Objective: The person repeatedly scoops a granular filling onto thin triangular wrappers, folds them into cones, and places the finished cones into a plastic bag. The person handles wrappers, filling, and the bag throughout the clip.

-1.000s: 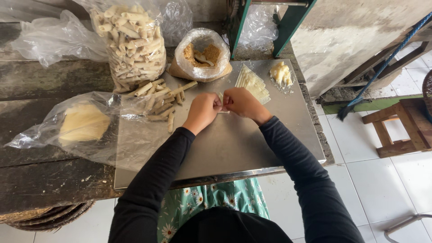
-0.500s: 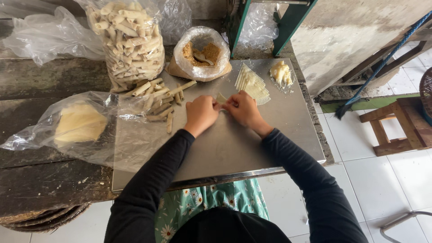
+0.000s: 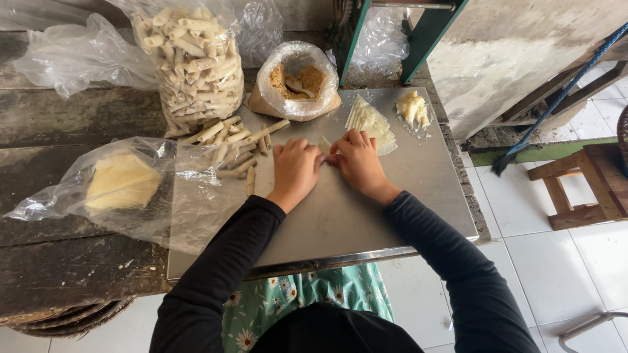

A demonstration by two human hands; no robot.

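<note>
Far left on the dark wooden surface (image 3: 78, 124): crumpled clear plastic bag (image 3: 72, 55), empty-looking. Below it, a clear bag holding a pale yellow wrapper stack (image 3: 121, 183), lying flat, mouth toward the metal sheet. Next right: tall upright clear bag of finished pale rolls (image 3: 193, 62), with loose rolls (image 3: 239, 147) spilled at its foot onto the metal sheet (image 3: 392, 209).

Centre: left hand (image 3: 294, 171), fingers curled down, and right hand (image 3: 358, 163), fingertips pinched, both closing on one small pale wrapper piece (image 3: 324, 145) caught between them. It lies just ahead of both hands' fingertips; long axis runs roughly left-right. Both hands touch it; neither clearly nearer.

Behind: open bag of brown crumbly filling (image 3: 297, 82). Right: fanned triangular wrappers (image 3: 369, 121), then a pale paste lump (image 3: 413, 108). No labels visible on any bag.
</note>
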